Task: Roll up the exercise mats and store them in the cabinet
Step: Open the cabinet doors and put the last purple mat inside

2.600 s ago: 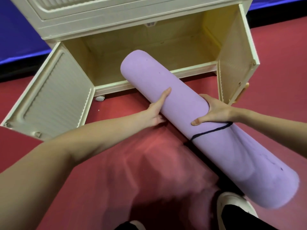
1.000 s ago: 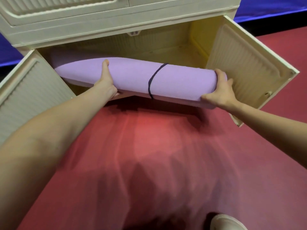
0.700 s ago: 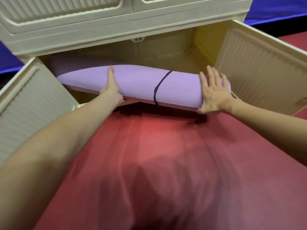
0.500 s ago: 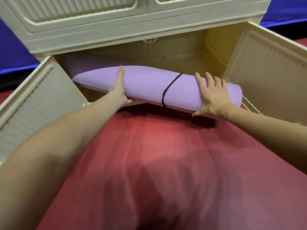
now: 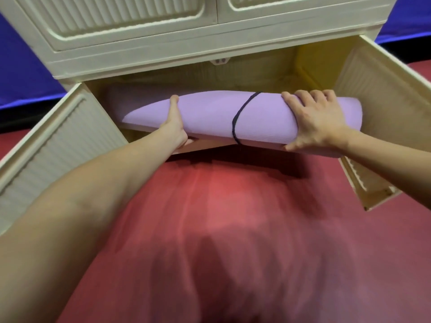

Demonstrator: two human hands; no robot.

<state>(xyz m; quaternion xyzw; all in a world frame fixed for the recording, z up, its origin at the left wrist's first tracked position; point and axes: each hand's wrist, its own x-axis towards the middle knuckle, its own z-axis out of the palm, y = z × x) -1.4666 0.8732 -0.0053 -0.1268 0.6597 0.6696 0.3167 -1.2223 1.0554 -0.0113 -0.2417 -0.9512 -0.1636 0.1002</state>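
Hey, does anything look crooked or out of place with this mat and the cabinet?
Yes. The rolled mat sits askew across the cabinet opening: its left end is inside, its right end sticks out past the front edge by the right door.

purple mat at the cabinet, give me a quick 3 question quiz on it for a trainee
1. True or false: the rolled purple mat lies fully inside the cabinet.
2. What is wrapped round the mat? A) dark band B) white tape C) nothing
3. Fill in: the right hand rests over the mat's ___ end.

Key
1. False: its right end sticks out past the open right door, while the left hand grips it.
2. A, the dark band.
3. right
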